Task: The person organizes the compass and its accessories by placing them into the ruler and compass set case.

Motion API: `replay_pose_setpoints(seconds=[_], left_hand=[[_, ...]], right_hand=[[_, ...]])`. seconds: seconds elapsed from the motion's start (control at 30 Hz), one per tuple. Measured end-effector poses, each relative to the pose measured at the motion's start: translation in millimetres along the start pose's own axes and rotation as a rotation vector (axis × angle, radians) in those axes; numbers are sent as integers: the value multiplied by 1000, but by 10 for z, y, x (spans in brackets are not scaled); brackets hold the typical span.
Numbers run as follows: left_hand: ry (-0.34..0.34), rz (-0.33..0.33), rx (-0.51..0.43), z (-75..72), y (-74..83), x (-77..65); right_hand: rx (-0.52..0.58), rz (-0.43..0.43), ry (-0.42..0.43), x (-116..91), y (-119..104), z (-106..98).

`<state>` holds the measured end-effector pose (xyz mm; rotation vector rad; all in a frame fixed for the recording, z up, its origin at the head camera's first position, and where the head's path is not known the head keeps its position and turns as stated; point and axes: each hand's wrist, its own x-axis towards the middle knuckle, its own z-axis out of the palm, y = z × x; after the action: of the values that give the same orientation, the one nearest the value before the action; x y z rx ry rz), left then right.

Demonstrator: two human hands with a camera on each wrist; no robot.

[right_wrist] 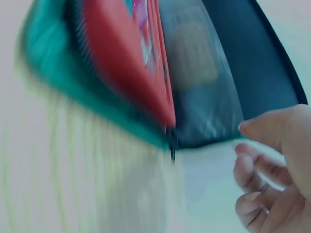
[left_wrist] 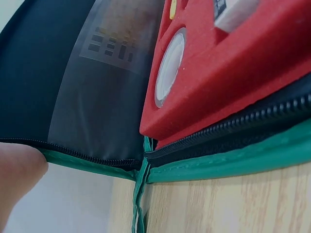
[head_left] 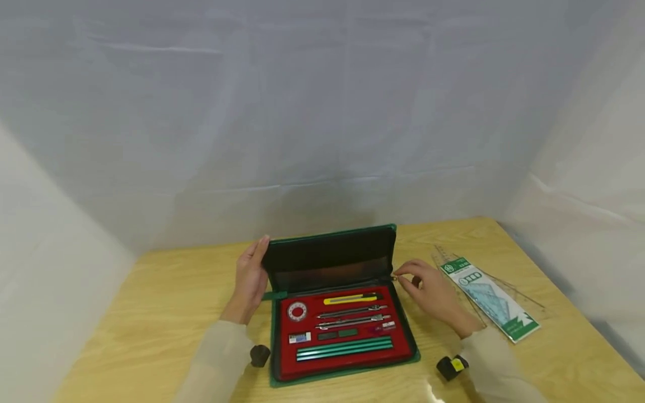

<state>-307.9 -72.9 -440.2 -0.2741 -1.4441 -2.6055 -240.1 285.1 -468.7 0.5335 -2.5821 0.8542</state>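
Observation:
A green zip case (head_left: pixel 413 358) lies on the table with its dark-lined lid (head_left: pixel 330 252) raised. My left hand (head_left: pixel 250 274) grips the lid's left edge, thumb on the inner side. At the right end of the hinge, my right hand (head_left: pixel 425 285) has its fingertips by the zipper pull (right_wrist: pixel 173 145). In the right wrist view those fingers are parted and hold nothing, one tip overlapping the lid's edge. The red tray (head_left: pixel 347 291) bears a yellow cutter (head_left: pixel 350 299), a round white disc (head_left: pixel 297 311), metal compasses (head_left: pixel 353 321), an eraser (head_left: pixel 299 337) and green pencils (head_left: pixel 345 349).
To the right lies a green-and-white packet (head_left: pixel 491 299) of set squares, with clear rulers (head_left: pixel 443 254) partly under it. A green strap (head_left: pixel 274 295) sticks out at the case's left side. White sheeting (head_left: pixel 322 112) rises behind the wooden table (head_left: pixel 176 291).

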Motion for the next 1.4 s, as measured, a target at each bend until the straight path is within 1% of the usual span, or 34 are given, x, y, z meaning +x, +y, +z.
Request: replay_pose_setpoints(seconds=[0.07, 0.2, 0.3, 0.37, 0.47, 0.53, 0.67, 0.8, 1.03, 1.2, 1.27, 1.4], left_hand=[[-6, -2, -1, -5, 5, 1], [-10, 8, 15, -15, 7, -2], [-3, 16, 30, -25, 4, -12], [-1, 11, 29, -30, 2, -18], [-6, 5, 15, -32, -2, -24], [-5, 2, 10, -28, -3, -28], [2, 1, 8, -26, 4, -35], [-3, 10, 8, -30, 18, -46], [-6, 13, -5, -25, 28, -69], [-7, 10, 0, -23, 41, -88], [-12, 9, -4, -27, 42, -89], [-16, 16, -15, -34, 36, -88]], right_hand=[[-19, 44, 16, -85, 105, -72], [-52, 159, -4, -267, 286, -275], [-83, 217, -14, -385, 418, -425], [-105, 253, -4, -469, 506, -522], [-152, 327, 4, -611, 635, -657], [-165, 383, -16, -706, 711, -741], [-199, 450, -58, -866, 866, -856], [-225, 492, -82, -971, 978, -935], [-257, 566, -223, -1063, 1042, -1062], [-301, 558, -276, -1083, 1022, -1088], [-290, 554, -288, -1074, 1016, -1088], [-225, 602, -307, -1030, 1022, -1094]])
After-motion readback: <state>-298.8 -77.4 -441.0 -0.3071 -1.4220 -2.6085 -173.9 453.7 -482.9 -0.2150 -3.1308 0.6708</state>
